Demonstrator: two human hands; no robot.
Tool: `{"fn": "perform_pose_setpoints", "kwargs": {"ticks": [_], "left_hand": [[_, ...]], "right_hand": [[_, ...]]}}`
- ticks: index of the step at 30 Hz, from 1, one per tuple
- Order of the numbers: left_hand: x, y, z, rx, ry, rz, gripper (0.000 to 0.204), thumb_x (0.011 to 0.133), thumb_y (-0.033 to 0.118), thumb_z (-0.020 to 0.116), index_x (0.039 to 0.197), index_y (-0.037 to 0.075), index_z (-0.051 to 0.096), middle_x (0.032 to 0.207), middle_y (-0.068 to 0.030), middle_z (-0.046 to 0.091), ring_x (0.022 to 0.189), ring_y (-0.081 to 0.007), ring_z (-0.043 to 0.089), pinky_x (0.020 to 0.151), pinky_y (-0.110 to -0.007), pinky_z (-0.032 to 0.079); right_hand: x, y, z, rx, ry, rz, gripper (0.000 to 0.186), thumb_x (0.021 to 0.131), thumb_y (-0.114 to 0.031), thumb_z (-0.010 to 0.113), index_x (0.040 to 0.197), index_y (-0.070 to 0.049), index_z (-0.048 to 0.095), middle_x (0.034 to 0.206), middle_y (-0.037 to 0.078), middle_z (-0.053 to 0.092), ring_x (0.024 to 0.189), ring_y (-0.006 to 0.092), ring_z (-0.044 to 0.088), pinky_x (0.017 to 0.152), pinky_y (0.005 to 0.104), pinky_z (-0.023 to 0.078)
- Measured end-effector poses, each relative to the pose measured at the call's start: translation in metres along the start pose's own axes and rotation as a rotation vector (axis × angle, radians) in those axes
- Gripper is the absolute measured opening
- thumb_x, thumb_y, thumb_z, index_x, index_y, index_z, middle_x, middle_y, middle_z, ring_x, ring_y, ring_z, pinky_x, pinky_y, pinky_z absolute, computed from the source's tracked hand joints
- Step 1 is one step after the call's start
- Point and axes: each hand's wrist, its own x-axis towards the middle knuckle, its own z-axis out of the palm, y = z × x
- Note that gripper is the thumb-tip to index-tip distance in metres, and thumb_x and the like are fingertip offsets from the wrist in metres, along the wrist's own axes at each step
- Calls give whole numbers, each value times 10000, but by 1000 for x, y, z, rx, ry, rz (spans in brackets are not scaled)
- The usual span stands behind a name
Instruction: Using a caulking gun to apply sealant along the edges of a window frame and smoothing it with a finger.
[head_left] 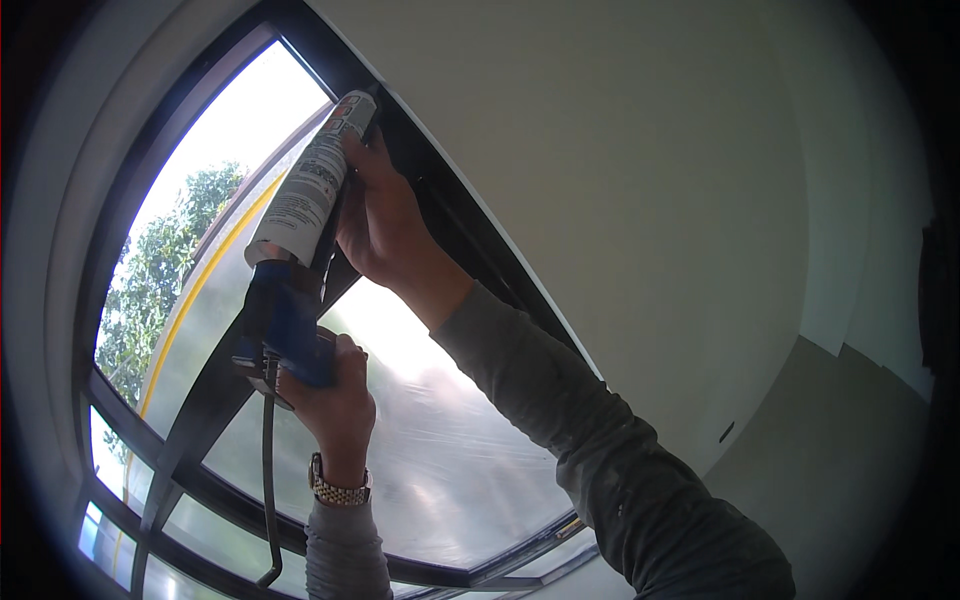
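A caulking gun (292, 322) with a blue body points up toward the top corner of a dark window frame (420, 150). It carries a white printed sealant cartridge (308, 190). Below the body, its bent metal rod (268, 480) hangs down. My left hand (338, 402), with a metal watch at the wrist, is closed around the gun's handle. Higher up, my right hand (392, 225) steadies the cartridge near its front, thumb along its side and the other fingers mostly hidden. The cartridge's tip is out of sight against the dark frame.
Several glass panes (450, 440) sit between dark bars, some behind hazy plastic sheeting. A yellow strip (210, 290) and a leafy tree (165, 270) show outside. A pale wall or ceiling surface (640, 180) borders the frame on the right.
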Motion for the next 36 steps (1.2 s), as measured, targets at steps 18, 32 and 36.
{"fn": "perform_pose_setpoints", "kwargs": {"ticks": [18, 32, 36], "left_hand": [[-100, -65, 17, 160, -171, 43, 278, 874, -32, 697, 1112, -55, 556, 855, -80, 675, 714, -133, 673, 608, -243, 550], [-167, -135, 13, 698, -255, 706, 310, 722, 25, 648, 1012, -39, 559, 739, -132, 608, 521, -277, 588, 514, -348, 503], [-175, -104, 32, 415, -180, 505, 257, 709, 60, 646, 946, -24, 596, 731, -119, 593, 512, -266, 576, 488, -329, 473]], "right_hand": [[-86, -44, -32, -75, 115, 108, 327, 1054, -313, 460, 1347, -174, 415, 1078, 97, 630, 995, 193, 672, 851, 410, 592], [-146, -67, -52, -132, 202, 192, 391, 1038, -343, 446, 1372, -154, 372, 1058, 149, 625, 889, 257, 702, 765, 412, 621], [-167, -78, -50, -181, 260, 230, 449, 1015, -358, 475, 1390, -146, 349, 1060, 155, 624, 883, 256, 710, 729, 396, 640]]}}
